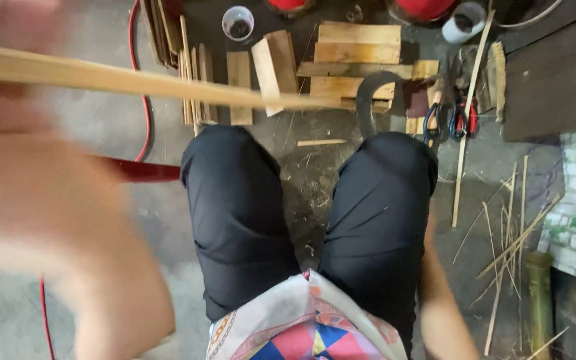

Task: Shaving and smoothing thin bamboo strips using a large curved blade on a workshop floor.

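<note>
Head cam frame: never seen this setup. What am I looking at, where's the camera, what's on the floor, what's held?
No machine here: a person works with bare hands. The single picture comes from a camera worn on the head, looking down at the lap, so you see two knees in black trousers and a patterned cloth at the bottom edge.

The big blurred shape on the picture's left is the left hand, very close to the lens. A long thin wooden strip runs from it across the frame; it seems held there, though blur hides the grip. The right forearm hangs by the knee; its hand is out of view.

On the concrete floor: a stack of short wooden boards, thin slats, a plastic cup, pliers with coloured handles, a red cable and loose splinters.
</note>
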